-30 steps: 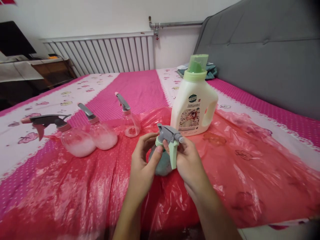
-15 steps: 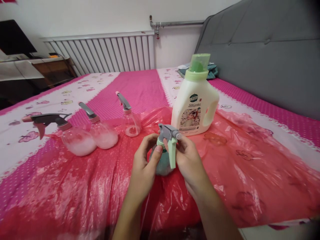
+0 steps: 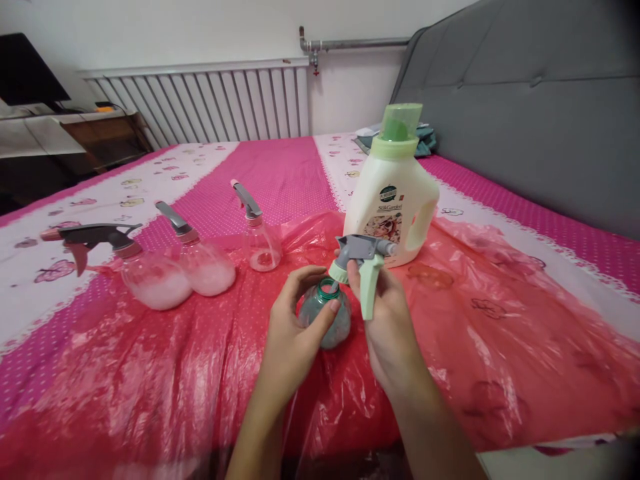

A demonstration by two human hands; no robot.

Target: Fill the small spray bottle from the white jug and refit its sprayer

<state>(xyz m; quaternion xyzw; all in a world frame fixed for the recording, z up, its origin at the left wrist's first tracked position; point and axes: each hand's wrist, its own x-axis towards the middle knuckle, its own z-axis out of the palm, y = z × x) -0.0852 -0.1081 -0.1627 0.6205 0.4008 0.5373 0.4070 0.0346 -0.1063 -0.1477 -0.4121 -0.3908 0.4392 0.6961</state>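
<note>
My left hand (image 3: pixel 295 320) wraps round a small green see-through bottle (image 3: pixel 320 310) standing on the red plastic sheet (image 3: pixel 225 380). The bottle's threaded mouth is uncovered. In my right hand (image 3: pixel 393 323) is a grey and pale-green spray head (image 3: pixel 363 257), tilted and lifted just above the mouth. Its tube still reaches down into the bottle's neck. Behind it stands a white detergent jug (image 3: pixel 420 193) with a green cap, close to my right hand.
Three clear spray bottles with grey and pink heads rest on the left: a front bottle (image 3: pixel 155 283), a middle bottle (image 3: pixel 213 270) and a back bottle (image 3: pixel 263 247). The sheet covers a pink patterned bed. A grey padded headboard (image 3: pixel 525 107) rises at right.
The spray head has come off the green bottle, moving up and to the right with my right hand. My left hand has stayed on the bottle, whose open mouth now shows.
</note>
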